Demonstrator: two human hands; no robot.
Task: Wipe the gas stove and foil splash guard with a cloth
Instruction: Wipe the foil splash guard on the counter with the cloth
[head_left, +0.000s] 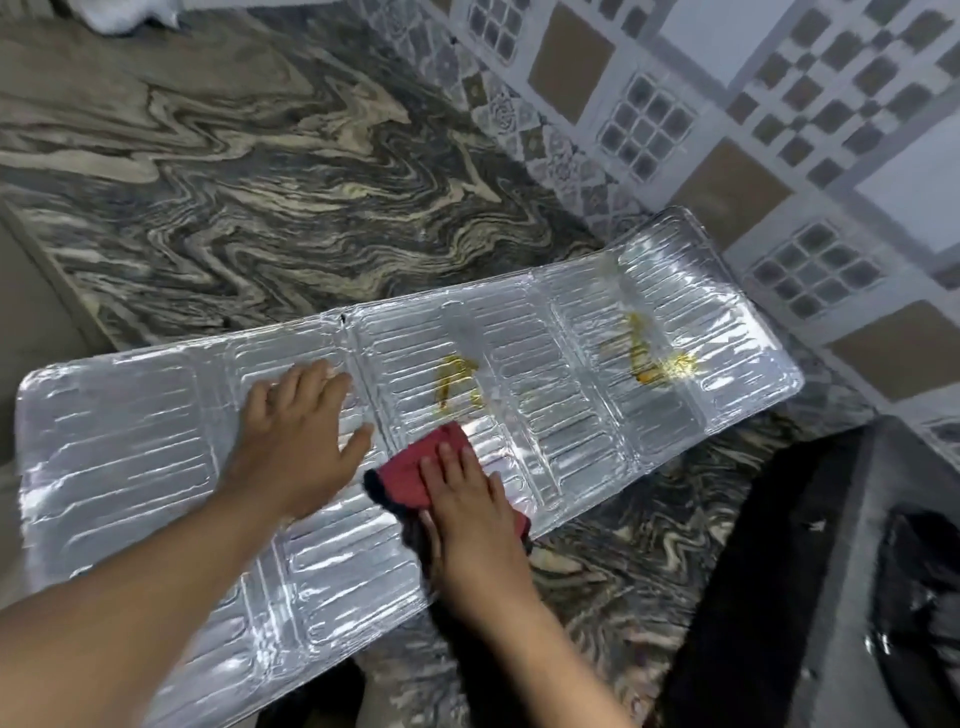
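Observation:
The foil splash guard (582, 395) lies unfolded flat on the marble counter, running from lower left to upper right. Two yellow-brown stains mark it: one at its middle (454, 382), one near its right end (654, 358). My left hand (296, 441) rests flat on the foil with fingers spread, holding nothing. My right hand (467, 514) presses a red cloth (415, 473) with a dark edge onto the foil, just below the middle stain. The black gas stove (841, 582) sits at the lower right, partly cut off.
Patterned marble counter (249, 197) stretches behind the foil. A tiled wall (753, 130) rises at the right and back. Something white (130, 15) sits at the far top-left edge. The counter's front edge runs along the left.

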